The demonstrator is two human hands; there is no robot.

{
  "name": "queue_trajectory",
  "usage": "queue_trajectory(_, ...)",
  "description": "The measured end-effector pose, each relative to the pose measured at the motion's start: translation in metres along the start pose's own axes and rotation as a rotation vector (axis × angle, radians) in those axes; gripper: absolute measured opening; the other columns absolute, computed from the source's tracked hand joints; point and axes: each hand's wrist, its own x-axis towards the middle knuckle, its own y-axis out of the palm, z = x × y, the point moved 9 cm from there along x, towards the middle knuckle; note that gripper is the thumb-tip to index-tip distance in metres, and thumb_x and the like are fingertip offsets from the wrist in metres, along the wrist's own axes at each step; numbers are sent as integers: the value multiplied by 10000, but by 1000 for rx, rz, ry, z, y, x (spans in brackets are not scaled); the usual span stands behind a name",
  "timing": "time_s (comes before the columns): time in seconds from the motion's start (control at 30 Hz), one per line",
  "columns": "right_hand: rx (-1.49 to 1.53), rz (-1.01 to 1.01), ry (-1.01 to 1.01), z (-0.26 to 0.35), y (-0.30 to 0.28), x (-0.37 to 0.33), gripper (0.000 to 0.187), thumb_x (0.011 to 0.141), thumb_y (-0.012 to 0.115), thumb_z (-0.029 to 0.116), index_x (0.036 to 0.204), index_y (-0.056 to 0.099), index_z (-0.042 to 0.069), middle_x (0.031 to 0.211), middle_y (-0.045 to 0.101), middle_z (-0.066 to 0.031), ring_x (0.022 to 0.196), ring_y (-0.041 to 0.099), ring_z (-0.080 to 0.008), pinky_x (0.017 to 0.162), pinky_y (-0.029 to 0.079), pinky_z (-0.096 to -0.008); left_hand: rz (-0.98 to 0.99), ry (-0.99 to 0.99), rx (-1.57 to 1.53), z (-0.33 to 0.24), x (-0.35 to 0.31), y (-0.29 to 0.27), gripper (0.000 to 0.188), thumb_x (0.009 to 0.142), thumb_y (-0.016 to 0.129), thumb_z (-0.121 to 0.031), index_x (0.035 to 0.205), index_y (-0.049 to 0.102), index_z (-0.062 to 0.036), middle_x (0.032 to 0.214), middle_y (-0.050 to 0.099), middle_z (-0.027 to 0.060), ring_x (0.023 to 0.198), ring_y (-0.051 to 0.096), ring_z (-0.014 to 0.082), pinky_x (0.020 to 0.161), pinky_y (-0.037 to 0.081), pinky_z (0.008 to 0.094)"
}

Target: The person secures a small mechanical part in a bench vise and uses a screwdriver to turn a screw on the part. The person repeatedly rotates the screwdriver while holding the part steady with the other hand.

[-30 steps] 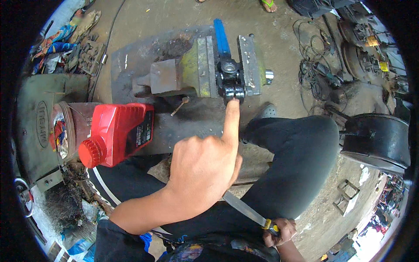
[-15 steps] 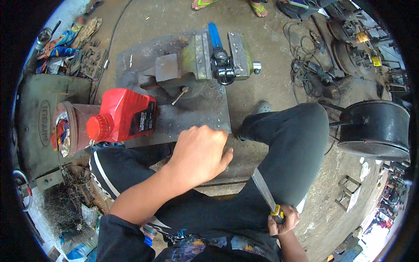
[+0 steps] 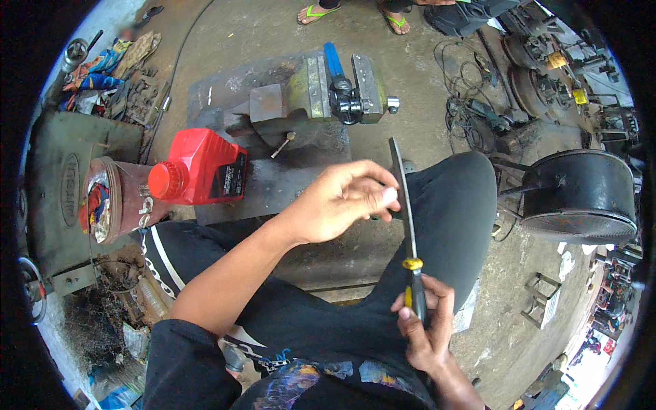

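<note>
The file [image 3: 408,229] is extending away from the person's body, its blade showing in front of the right thigh [image 3: 454,212] and its tip pointing toward the far side, short of the vise [image 3: 297,92]. The right hand [image 3: 432,324] is gripping its black-and-yellow handle. The left hand [image 3: 345,198] is hovering just beside the blade, fingers half curled and thumb close to them; whether it is touching the metal cannot be told. Beyond the hands, a black fitting with a blue handle [image 3: 339,82] is sitting between the vise jaws. A red jug [image 3: 205,171] is standing left of the vise, with a bucket of rags [image 3: 109,205] beside it. A black drum [image 3: 577,195] is occupying the right side, cables [image 3: 465,102] are lying beyond it, and another person's sandalled feet [image 3: 319,14] are showing at the top.
</note>
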Motion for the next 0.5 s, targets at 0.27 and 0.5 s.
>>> queue_trajectory(0.27,-172,106,-118,54,22,12,585,913,676,58,1378,353,-90,857,676,-160,705,653,-161,680,528,-308,-46,-42,-239,1,-2,-12,276,1051,586,-312,1182,571,-69,975,725,127,750,717,170,646,510,265)
queue_trajectory(0.5,-449,-74,-578,98,22,22,529,681,753,78,1195,666,-4,1170,563,-241,960,639,-331,780,550,-390,-109,-73,-280,1,2,-19,254,1062,548,-252,1208,573,-46,924,707,127,771,702,202,674,534,295)
